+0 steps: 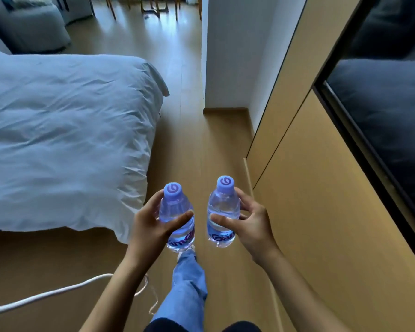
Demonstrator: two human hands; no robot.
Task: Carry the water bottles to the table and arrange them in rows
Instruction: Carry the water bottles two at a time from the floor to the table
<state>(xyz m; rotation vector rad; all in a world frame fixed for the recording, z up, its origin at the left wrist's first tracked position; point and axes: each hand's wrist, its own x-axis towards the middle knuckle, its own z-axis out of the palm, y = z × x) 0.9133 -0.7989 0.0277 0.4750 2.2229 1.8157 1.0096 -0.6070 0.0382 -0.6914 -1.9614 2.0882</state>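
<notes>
Bottles (176, 219) (223, 212) gripped upright, one in each of the hands (151, 226) (249, 224), between bed (58, 140) and wardrobe (309, 188).

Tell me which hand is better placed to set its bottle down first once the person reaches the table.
Neither, judging by this view. The left hand and right hand each grip an upright bottle, left bottle and right bottle, at similar height. No tabletop shows yet; only wooden legs far down the wooden floor.

bed (58, 140) cut off at left edge, bottle labels partly behind fingers, chair legs (153, 6) cropped at top
</notes>
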